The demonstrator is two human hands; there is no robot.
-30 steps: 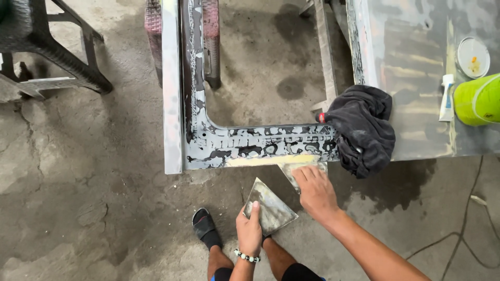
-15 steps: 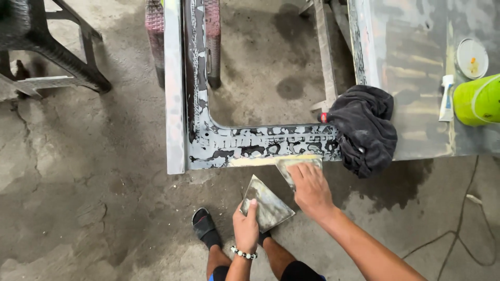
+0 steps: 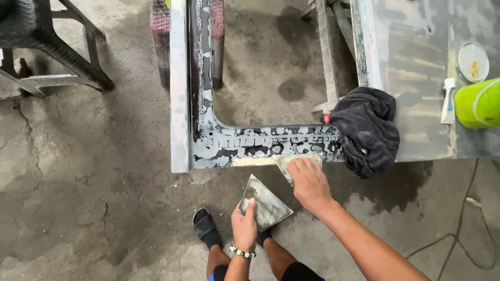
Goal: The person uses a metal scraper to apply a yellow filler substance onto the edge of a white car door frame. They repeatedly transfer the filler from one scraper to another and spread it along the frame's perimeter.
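1. Spreader blade (image 3: 291, 165), pale with filler, pressed flat against the lower edge of the L-shaped metal panel (image 3: 229, 143), just left of the black rag (image 3: 367, 130).
2. Right hand (image 3: 308, 182) closed over the blade, fingers pressed together on its back, thumb side hidden.
3. Left hand (image 3: 245, 226) pinching a flat square mixing board (image 3: 264, 204), thumb on top, fingers underneath; board smeared grey, tilted, held just below the panel and close beside the right hand.
4. Beaded bracelet (image 3: 242, 253) on the left wrist.
5. Panel mottled black and pale grey, paint stripped in patches, a cream band of filler along the bottom edge; long arm running away from the viewer, short arm running right under the rag.
6. Short arm meeting a grey workbench top (image 3: 416, 57), streaked and stained; on it a green container (image 3: 479, 104), a small white tube (image 3: 448, 101) and a round tin lid (image 3: 473, 62).
7. Concrete floor (image 3: 78, 182) rough, cracked, blotched with dark damp patches.
8. Black plastic stool (image 3: 47, 41) at upper left; foot in a black sandal (image 3: 203, 226) below the panel.
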